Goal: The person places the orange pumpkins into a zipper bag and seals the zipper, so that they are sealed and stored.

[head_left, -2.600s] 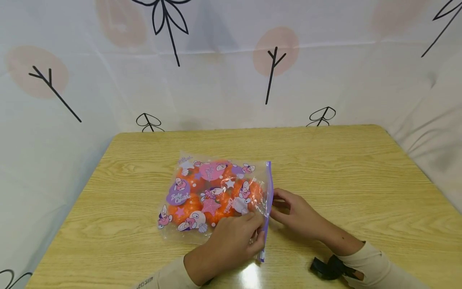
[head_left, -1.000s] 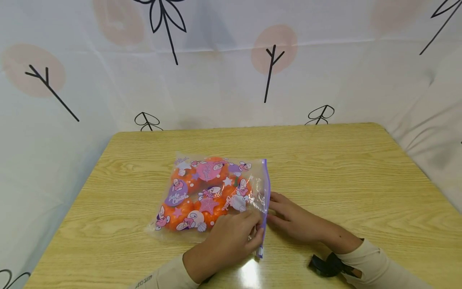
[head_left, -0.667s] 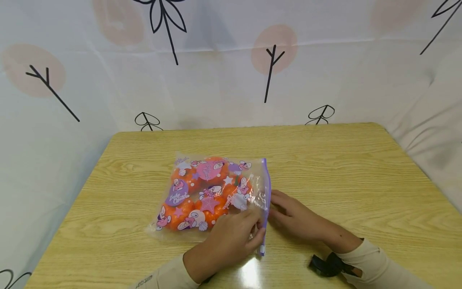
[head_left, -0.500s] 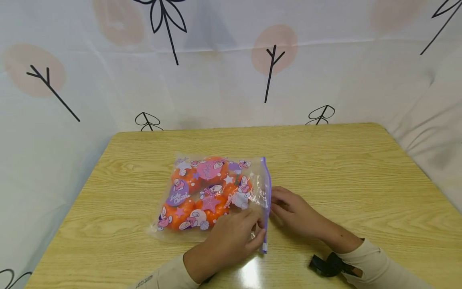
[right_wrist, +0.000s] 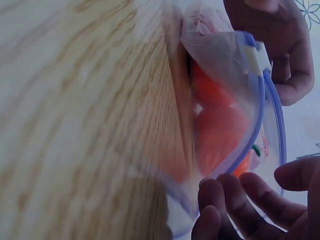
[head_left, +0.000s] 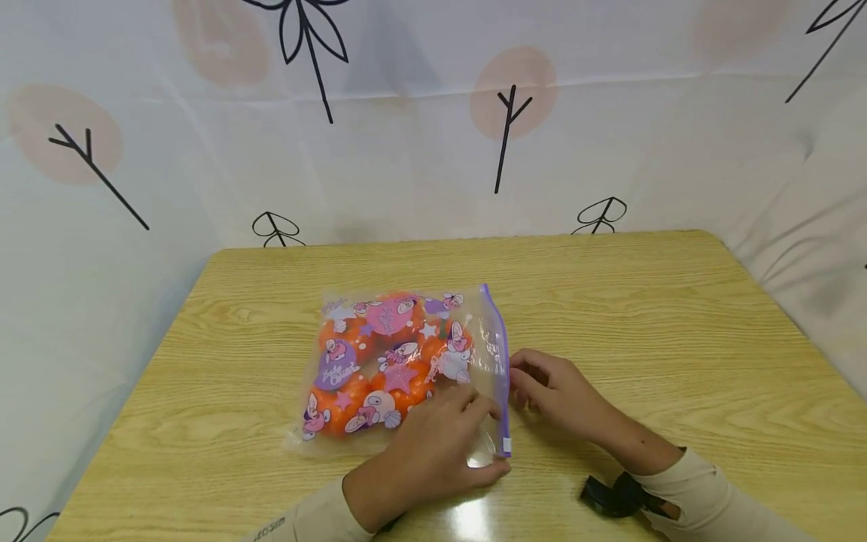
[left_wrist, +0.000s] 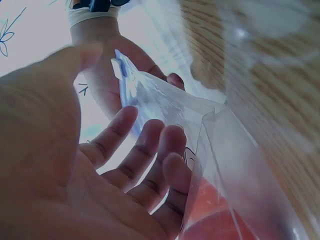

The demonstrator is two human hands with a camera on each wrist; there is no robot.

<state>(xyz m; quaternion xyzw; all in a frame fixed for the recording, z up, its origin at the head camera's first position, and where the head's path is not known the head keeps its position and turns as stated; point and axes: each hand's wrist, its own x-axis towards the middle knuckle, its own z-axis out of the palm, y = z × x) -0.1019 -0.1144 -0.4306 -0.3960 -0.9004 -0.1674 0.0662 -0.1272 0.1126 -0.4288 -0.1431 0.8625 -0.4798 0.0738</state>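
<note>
A clear zip bag (head_left: pixel 484 346) printed with pink and purple cartoon figures lies on the table. Inside are several orange, pumpkin-like objects (head_left: pixel 400 388), one showing a green stem. Along the bag's right side runs a purple zip (head_left: pixel 505 361), its white slider (right_wrist: pixel 257 59) at the end nearest me. In the right wrist view the zip's two strips stand apart. My left hand (head_left: pixel 436 444) lies over the near right corner, loosely bent fingers on the film, thumb spread away. My right hand (head_left: pixel 558 391) is at the zip from the right, loosely bent fingertips against it, thumb apart from them.
The wood-grain table (head_left: pixel 643 301) stretches beyond the bag on all sides. Behind it hangs a pale cloth (head_left: pixel 406 165) with plant drawings. A black strap (head_left: pixel 612 497) is at the right wrist.
My left thumb has come off the zip edge and spread toward me. The bag has turned slightly, its slider end shifting right and away from me. The right hand stays at the zip.
</note>
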